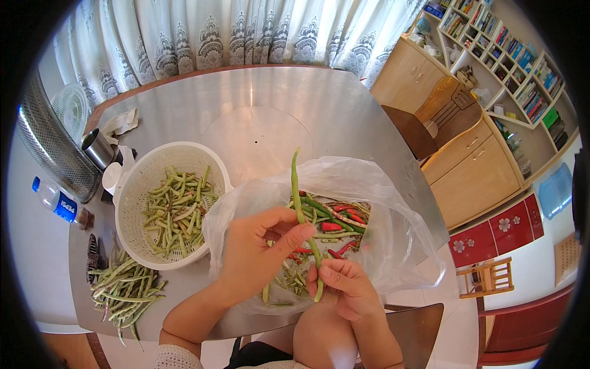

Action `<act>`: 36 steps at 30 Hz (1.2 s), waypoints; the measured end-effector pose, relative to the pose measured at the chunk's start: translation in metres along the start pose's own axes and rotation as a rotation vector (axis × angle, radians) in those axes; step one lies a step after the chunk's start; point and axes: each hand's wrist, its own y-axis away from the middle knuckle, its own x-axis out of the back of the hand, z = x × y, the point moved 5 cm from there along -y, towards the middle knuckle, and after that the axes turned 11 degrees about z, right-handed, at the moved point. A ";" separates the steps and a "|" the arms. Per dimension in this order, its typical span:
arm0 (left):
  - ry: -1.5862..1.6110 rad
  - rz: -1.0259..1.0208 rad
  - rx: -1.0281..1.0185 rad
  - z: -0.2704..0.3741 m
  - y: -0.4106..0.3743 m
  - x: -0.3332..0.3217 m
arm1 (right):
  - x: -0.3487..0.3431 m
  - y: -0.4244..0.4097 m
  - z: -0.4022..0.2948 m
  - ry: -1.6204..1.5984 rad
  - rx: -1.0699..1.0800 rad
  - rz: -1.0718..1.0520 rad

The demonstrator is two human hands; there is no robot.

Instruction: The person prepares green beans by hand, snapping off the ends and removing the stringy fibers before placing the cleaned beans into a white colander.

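A long green bean [295,180] stands nearly upright between my two hands. My left hand [267,249] pinches its middle between thumb and fingers, and my right hand [345,286] grips it near the lower end. Both hands are over the near side of an open clear plastic bag [396,258]. Inside the bag lie red chili peppers [332,226], more beans and small bean scraps [295,281]. Left of the bag, a white plastic colander [124,221] holds many short bean pieces [177,212]. A heap of whole long beans [129,290] lies in front of the colander, some hanging over the table edge.
The metal-topped table [359,115] has a round seam at its middle. At left are a metal cup [97,145], a Pepsi bottle [62,205], a crumpled cloth or paper [122,123] and a white-capped container [112,177]. A wooden chair [438,120] stands beyond the right edge.
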 end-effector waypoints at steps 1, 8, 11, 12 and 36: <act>0.005 0.000 0.013 -0.002 -0.001 0.001 | -0.001 0.001 0.001 0.006 -0.021 -0.013; 0.017 0.011 0.000 -0.006 -0.001 0.000 | -0.003 0.002 0.005 -0.068 -0.136 -0.118; -0.016 -0.038 0.031 -0.007 0.000 0.000 | -0.005 0.001 0.005 -0.054 -0.106 -0.126; -0.006 -0.047 0.020 -0.007 0.000 0.000 | -0.003 -0.001 0.007 -0.028 -0.082 -0.140; 0.548 -0.141 0.429 -0.031 -0.001 -0.012 | -0.047 0.049 -0.034 0.945 1.427 -0.295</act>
